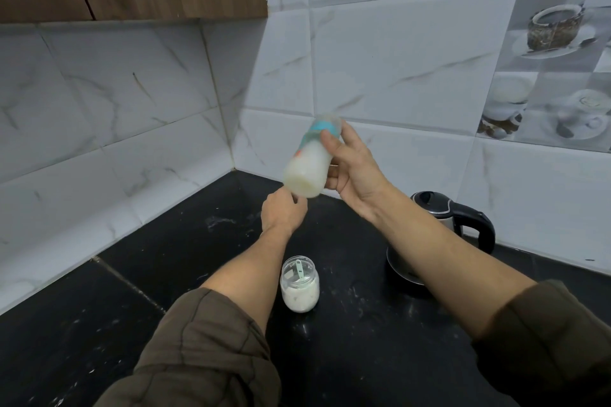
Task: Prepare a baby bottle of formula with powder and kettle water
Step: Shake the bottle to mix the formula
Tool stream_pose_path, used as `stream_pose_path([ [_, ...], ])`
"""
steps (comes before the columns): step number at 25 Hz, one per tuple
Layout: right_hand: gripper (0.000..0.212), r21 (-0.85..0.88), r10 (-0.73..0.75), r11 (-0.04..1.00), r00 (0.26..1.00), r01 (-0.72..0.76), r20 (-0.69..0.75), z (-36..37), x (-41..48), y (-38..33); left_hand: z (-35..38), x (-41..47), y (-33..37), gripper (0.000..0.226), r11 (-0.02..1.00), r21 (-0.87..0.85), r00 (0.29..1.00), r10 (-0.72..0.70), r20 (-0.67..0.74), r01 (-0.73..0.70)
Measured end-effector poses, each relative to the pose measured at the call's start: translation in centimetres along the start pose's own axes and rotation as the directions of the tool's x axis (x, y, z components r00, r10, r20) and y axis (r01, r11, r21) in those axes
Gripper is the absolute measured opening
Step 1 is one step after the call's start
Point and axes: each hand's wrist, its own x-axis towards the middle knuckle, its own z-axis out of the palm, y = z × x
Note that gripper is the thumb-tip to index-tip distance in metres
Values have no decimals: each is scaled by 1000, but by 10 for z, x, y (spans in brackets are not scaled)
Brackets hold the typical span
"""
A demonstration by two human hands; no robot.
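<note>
The black countertop carries the powder jar, upright and lidless, between the two forearms. A pale green scoop stands inside it, over white powder. To the right and further back sits the kettle, lid down, partly hidden by the right forearm.

Beyond the jar, the left hand is raised just under the bottle's base. Its fingers point away, and it cannot be determined whether they grip anything.

The right hand grips the baby bottle in the air, thumb across the teal band. The bottle is tilted, base toward the camera, blurred, and contains milky white liquid.

Marble-pattern wall tiles stand behind.
</note>
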Motion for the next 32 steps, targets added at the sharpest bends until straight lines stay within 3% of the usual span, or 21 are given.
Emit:
stream_pose_path([
  [2,52,186,18,982,986,14,-167,-2,7,-1,0,2,-3,27,1000,14,1000,12,-2,-12],
  [3,50,223,36,975,983,5,-178,-4,8,-1,-2,1,-3,27,1000,16,1000,14,-5,-14],
  [7,55,-74,91,994,992,-85,88,-8,-3,6,-5,-2,-1,10,1000,-7,1000,-27,3,27],
  [8,61,-98,82,993,992,-72,97,-9,-3,7,-6,-3,0,9,999,-12,999,-37,-1,37],
  [11,75,31,-4,999,985,10,-171,-8,3,2,-5,-2,-2,20,999,33,1000,2,12,-3],
  [13,80,14,-94,995,951,103,-295,-9,6,-1,-4,-1,-5,36,999,41,1000,6,9,-7],
  [14,80,-64,-139,990,954,127,-267,-9,4,-2,-5,0,-6,37,999,47,1000,4,7,-4],
  [18,83,-376,-137,910,982,175,128,-10,-10,-6,-8,-5,0,9,1000,19,999,-12,30,11],
  [19,83,-365,-169,909,978,203,123,-9,-10,-7,-8,-6,1,8,999,31,1000,5,27,-6],
  [22,80,-171,-293,950,937,263,-190,-4,-2,-12,-4,1,-5,29,998,59,1000,15,18,-16],
  [23,80,-147,-301,951,924,273,-234,-5,0,-11,-6,0,-3,33,998,55,1000,14,17,-15],
  [24,82,-178,-290,950,935,256,-204,-7,0,-10,-5,0,-4,32,998,57,1000,7,20,-8],
  [26,86,-354,-200,916,980,188,3,-9,-4,-2,-7,-3,0,16,998,55,999,-1,42,-1],
  [28,88,-455,-159,868,979,199,124,-8,-7,5,-8,-5,1,12,1000,10,999,-19,49,18],
  [29,88,-421,-194,881,976,217,98,-5,-7,4,-8,-6,1,16,1000,11,999,-29,45,28],
  [32,86,-216,-340,930,918,296,-206,4,1,-9,-3,1,-4,33,998,55,1000,-16,20,15],
])
